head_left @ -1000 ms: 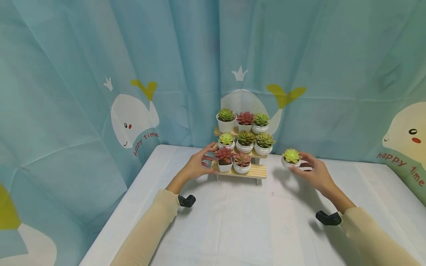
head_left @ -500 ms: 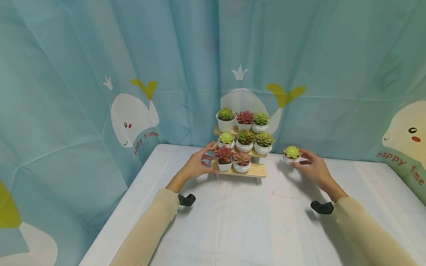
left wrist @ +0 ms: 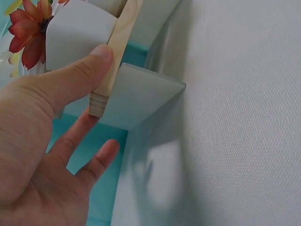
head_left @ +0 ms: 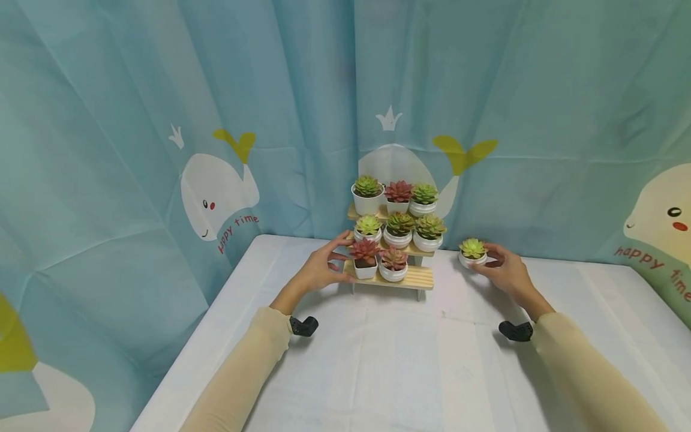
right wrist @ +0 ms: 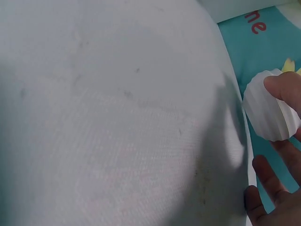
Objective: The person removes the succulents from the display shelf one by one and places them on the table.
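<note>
A three-tier wooden plant stand point(head_left: 418, 278) on white legs bears several small potted succulents. My left hand point(head_left: 318, 268) grips the left end of its lowest board. In the left wrist view, the thumb point(left wrist: 87, 70) lies on the board point(left wrist: 124, 35) beside a white square pot point(left wrist: 77, 33) with a red succulent, and a fingertip is under the board's end. To the right of the stand, my right hand point(head_left: 506, 273) pinches a small potted succulent point(head_left: 472, 251) with yellow-green leaves. Its fluted white pot point(right wrist: 268, 106) is between thumb and fingers in the right wrist view.
The white-covered table point(head_left: 399, 354) reaches back to a light blue curtain point(head_left: 308, 90) with whale prints, close behind the stand. The lowest board bears a red succulent point(head_left: 364, 255) and a pink succulent point(head_left: 394, 261), with bare wood at its right end.
My right hand and forearm have moved a little farther back and left, the potted succulent shifting slightly back with them. My left hand stays at the stand.
</note>
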Action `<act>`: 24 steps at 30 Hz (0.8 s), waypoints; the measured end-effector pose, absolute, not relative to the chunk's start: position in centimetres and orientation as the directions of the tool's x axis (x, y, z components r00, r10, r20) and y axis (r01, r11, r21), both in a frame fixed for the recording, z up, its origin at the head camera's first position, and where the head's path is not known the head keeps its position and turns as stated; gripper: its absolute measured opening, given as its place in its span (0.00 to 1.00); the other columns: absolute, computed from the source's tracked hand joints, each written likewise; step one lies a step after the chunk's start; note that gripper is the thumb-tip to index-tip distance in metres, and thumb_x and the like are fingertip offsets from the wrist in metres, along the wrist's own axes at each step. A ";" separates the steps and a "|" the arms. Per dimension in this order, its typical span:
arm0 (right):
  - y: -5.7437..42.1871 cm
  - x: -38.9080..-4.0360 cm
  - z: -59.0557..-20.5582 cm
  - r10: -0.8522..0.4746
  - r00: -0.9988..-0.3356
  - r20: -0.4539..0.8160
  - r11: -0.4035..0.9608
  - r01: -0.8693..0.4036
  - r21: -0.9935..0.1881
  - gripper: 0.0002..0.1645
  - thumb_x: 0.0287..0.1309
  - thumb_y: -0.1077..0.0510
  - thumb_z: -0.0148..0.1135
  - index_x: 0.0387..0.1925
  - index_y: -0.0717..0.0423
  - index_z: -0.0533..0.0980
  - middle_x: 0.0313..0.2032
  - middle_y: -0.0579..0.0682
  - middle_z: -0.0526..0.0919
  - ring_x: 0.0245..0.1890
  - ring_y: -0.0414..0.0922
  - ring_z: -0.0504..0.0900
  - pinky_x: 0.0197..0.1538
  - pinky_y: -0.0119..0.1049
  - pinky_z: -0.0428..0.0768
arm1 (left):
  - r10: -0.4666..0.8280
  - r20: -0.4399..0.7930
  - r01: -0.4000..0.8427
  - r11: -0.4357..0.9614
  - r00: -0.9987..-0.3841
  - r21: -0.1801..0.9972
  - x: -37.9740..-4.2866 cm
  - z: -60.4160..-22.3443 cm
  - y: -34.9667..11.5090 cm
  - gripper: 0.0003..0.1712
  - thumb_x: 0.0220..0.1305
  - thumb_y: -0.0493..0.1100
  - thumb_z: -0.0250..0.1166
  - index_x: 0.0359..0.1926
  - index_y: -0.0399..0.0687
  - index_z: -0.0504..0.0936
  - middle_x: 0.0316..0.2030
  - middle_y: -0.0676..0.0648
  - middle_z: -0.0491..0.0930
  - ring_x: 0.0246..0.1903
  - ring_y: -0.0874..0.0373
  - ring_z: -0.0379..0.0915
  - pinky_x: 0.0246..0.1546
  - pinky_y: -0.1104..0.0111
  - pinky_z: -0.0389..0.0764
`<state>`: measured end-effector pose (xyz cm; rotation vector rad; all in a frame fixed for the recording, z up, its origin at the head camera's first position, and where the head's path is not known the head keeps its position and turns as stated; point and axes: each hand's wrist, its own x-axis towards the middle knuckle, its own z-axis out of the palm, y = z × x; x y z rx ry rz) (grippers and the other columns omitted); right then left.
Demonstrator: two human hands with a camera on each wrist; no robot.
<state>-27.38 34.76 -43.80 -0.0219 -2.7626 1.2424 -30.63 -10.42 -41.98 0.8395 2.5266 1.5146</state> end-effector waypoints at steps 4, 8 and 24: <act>34.8 -27.7 -44.0 0.059 -0.995 0.086 0.668 -0.025 -0.744 0.52 0.63 0.40 0.71 0.75 0.66 0.61 0.68 0.70 0.70 0.60 0.66 0.78 0.57 0.57 0.75 | 0.493 0.209 0.416 0.359 -0.844 0.836 -30.6 -42.1 -10.5 0.53 0.53 0.35 0.81 0.77 0.54 0.65 0.78 0.54 0.58 0.61 0.48 0.77 0.52 0.53 0.82; 34.8 -27.9 -44.3 0.059 -0.995 0.074 0.665 -0.016 -0.746 0.54 0.63 0.39 0.70 0.76 0.66 0.59 0.70 0.70 0.68 0.61 0.67 0.76 0.60 0.61 0.74 | 0.497 0.212 0.421 0.357 -0.841 0.833 -30.6 -42.1 -10.5 0.53 0.53 0.36 0.81 0.77 0.54 0.65 0.79 0.55 0.57 0.61 0.48 0.77 0.52 0.52 0.81; 35.0 -28.0 -44.5 0.065 -0.998 0.009 0.641 0.035 -0.767 0.56 0.64 0.38 0.69 0.78 0.66 0.56 0.70 0.73 0.66 0.66 0.68 0.71 0.62 0.61 0.72 | 0.500 0.212 0.427 0.367 -0.839 0.826 -30.7 -42.0 -10.6 0.53 0.53 0.36 0.81 0.77 0.55 0.64 0.77 0.53 0.61 0.61 0.49 0.77 0.52 0.55 0.82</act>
